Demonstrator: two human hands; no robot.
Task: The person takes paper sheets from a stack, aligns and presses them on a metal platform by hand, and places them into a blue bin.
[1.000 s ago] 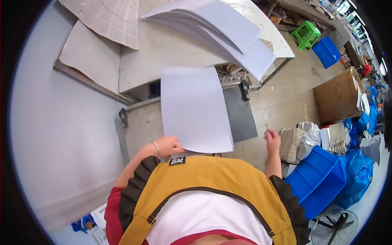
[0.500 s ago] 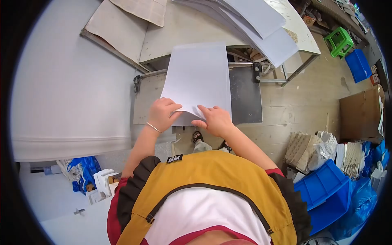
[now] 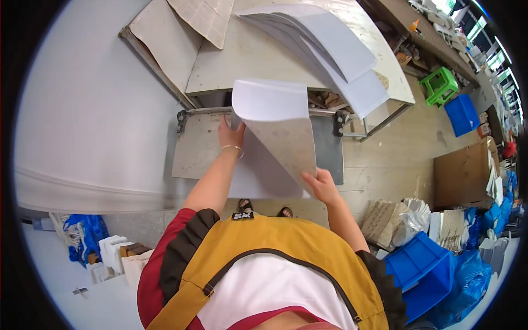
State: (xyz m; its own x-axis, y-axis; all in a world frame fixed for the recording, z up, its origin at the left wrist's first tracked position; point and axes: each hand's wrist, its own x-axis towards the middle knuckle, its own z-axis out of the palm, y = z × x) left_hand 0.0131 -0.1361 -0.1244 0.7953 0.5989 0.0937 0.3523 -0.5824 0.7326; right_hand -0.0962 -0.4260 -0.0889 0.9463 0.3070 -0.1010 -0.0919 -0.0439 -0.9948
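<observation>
A large white sheet (image 3: 264, 170) lies over a low two-part board, its far end rolled into a curl (image 3: 269, 100). Between curl and sheet shows a spotted beige face (image 3: 289, 144) with a slanting edge; I cannot tell if it is the sheet's back or a separate layer. My left hand (image 3: 231, 133) is at the left edge of the curl, thumb and fingers apart. At the right, my right hand (image 3: 322, 186) pinches the beige face's near corner. The board's beige left part (image 3: 201, 146) and dark right part (image 3: 328, 148) show on either side.
Beyond the board stands a worktable (image 3: 220, 69) bearing a fanned stack of white sheets (image 3: 330, 47). A white surface (image 3: 93, 121) fills the left side. On the floor at right are a green stool (image 3: 440, 85), a cardboard box (image 3: 462, 170) and blue crates (image 3: 421, 261).
The sheet's near end has been lifted and folded away from me into a curl, exposing the beige face. My left hand moved forward; my right hand moved to the right and nearer me.
</observation>
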